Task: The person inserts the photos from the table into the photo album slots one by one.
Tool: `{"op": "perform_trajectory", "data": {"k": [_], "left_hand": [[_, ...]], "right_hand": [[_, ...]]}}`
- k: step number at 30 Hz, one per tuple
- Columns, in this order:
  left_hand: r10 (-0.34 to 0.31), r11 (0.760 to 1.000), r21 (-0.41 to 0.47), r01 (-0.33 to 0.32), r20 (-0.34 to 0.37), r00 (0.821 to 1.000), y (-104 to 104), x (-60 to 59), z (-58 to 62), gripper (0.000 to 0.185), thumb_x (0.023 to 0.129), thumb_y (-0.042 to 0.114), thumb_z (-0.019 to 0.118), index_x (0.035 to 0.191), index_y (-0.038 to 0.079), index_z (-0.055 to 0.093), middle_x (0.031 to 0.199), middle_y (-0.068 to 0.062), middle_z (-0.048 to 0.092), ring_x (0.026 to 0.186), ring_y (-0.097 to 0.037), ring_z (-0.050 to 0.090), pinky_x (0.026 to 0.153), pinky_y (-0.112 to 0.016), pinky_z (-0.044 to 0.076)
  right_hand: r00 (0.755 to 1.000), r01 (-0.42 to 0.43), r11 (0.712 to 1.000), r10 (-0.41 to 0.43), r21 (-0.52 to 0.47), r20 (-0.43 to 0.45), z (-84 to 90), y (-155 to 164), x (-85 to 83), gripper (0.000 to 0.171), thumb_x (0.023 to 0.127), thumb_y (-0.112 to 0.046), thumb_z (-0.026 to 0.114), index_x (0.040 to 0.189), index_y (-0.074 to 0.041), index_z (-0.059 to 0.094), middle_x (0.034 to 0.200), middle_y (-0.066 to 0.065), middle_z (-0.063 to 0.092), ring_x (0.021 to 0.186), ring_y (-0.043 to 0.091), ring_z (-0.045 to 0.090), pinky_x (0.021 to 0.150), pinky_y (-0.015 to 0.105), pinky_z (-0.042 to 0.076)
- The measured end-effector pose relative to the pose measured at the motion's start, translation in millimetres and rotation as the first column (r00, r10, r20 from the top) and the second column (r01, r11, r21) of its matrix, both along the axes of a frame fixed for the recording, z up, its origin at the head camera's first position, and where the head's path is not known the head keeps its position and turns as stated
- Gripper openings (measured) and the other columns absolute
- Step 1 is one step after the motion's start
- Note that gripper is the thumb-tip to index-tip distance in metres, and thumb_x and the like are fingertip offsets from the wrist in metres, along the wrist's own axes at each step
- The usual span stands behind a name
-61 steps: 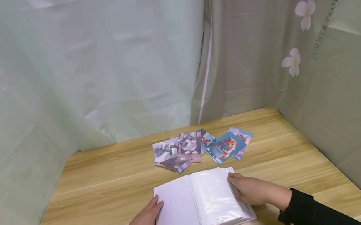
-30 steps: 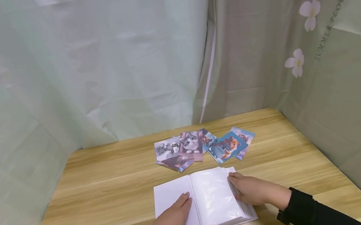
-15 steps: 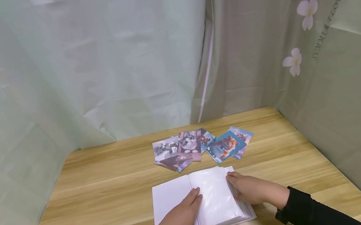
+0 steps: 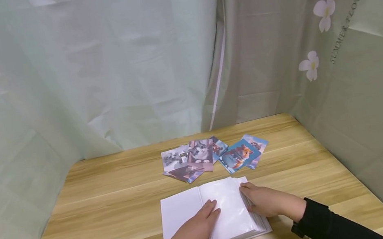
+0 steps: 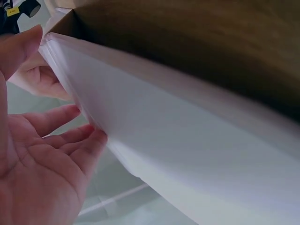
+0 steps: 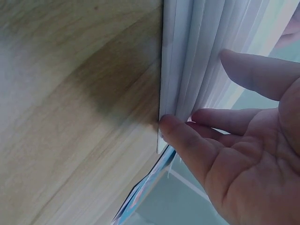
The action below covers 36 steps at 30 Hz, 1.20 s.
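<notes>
A white photo album point(image 4: 181, 212) lies spread on the wooden table, its clear pocket pages point(image 4: 224, 201) stacked on the right half. My left hand point(image 4: 195, 234) rests across the album's middle, fingers over the left edge of the top pocket page and thumb near the bottom edge. In the left wrist view its fingertips point(image 5: 101, 136) touch the white surface. My right hand point(image 4: 268, 201) is at the right side of the page stack. In the right wrist view its thumb and fairly straight fingers point(image 6: 180, 133) touch the layered page edges point(image 6: 192, 56).
Behind the album lie overlapping picture cards: a cat card point(image 4: 200, 155) among several on the left, and a blue card with an orange animal point(image 4: 239, 155) on the right. Pale curtains point(image 4: 146, 68) enclose the table point(image 4: 109, 214) at the back and both sides.
My left hand has slid right, from the album's left edge across the inside cover to the spine and onto the top pocket page. My right hand has stayed at the page edges.
</notes>
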<state>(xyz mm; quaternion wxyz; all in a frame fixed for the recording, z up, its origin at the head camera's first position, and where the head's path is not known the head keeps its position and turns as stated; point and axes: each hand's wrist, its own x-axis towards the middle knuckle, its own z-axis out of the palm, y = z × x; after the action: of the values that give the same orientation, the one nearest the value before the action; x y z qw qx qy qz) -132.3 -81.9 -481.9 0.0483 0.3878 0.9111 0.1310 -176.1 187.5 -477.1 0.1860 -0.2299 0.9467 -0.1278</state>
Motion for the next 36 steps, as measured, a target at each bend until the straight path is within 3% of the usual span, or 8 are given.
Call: {"op": "perform_trajectory", "data": {"k": [8, 14, 25, 31, 36], "left_hand": [[-0.008, 0.999, -0.033, 0.006, -0.063, 0.998, 3.0, 0.1, -4.4, 0.078, 0.083, 0.049, 0.076, 0.141, 0.001, 0.054, 0.154, -0.017, 0.042, 0.143, -0.03, 0.039, 0.109, -0.034, 0.043], [-0.007, 0.997, -0.073, 0.001, -0.08, 0.997, 4.1, 3.7, -1.0, 0.076, 0.083, 0.05, 0.076, 0.139, 0.002, 0.056, 0.152, -0.016, 0.045, 0.142, -0.029, 0.041, 0.108, -0.033, 0.044], [0.007, 0.995, -0.101, -0.012, -0.055, 0.998, 7.3, 3.3, 2.6, 0.075, 0.084, 0.048, 0.075, 0.14, 0.002, 0.056, 0.153, -0.015, 0.044, 0.143, -0.028, 0.039, 0.11, -0.033, 0.042], [0.018, 0.995, -0.102, -0.023, -0.048, 0.999, 8.1, 3.9, 3.8, 0.074, 0.083, 0.046, 0.076, 0.139, 0.002, 0.057, 0.152, -0.015, 0.045, 0.142, -0.028, 0.04, 0.109, -0.032, 0.042], [0.026, 0.994, -0.106, -0.03, -0.04, 0.999, 10.2, 4.9, 4.3, 0.073, 0.082, 0.046, 0.076, 0.138, 0.003, 0.057, 0.152, -0.014, 0.045, 0.142, -0.028, 0.041, 0.108, -0.032, 0.043]], "right_hand": [[0.999, -0.042, 0.999, 0.042, -0.033, -0.01, 3.0, 3.3, -4.5, 0.064, 0.094, -0.021, 0.07, 0.144, 0.009, 0.044, 0.151, 0.026, 0.04, 0.133, 0.038, 0.049, 0.107, 0.048, 0.043], [0.991, -0.126, 0.979, 0.118, -0.16, -0.055, 15.2, 18.9, -29.6, 0.041, 0.094, -0.013, 0.069, 0.129, 0.007, 0.06, 0.131, 0.022, 0.059, 0.122, 0.039, 0.057, 0.1, 0.052, 0.048], [0.991, -0.039, 0.983, 0.016, -0.178, -0.132, 52.6, 41.4, -101.3, 0.037, 0.096, -0.01, 0.066, 0.129, 0.008, 0.061, 0.127, 0.025, 0.063, 0.111, 0.039, 0.063, 0.091, 0.049, 0.053], [0.987, 0.011, 0.992, -0.031, -0.128, -0.159, 53.8, 45.2, -128.1, 0.036, 0.096, -0.012, 0.065, 0.125, 0.01, 0.062, 0.119, 0.026, 0.065, 0.106, 0.038, 0.064, 0.09, 0.05, 0.053], [0.977, 0.132, 0.987, -0.146, -0.096, -0.156, 47.4, 43.6, -145.8, 0.041, 0.095, -0.013, 0.065, 0.126, 0.014, 0.059, 0.117, 0.029, 0.064, 0.107, 0.041, 0.062, 0.093, 0.053, 0.051]]}}
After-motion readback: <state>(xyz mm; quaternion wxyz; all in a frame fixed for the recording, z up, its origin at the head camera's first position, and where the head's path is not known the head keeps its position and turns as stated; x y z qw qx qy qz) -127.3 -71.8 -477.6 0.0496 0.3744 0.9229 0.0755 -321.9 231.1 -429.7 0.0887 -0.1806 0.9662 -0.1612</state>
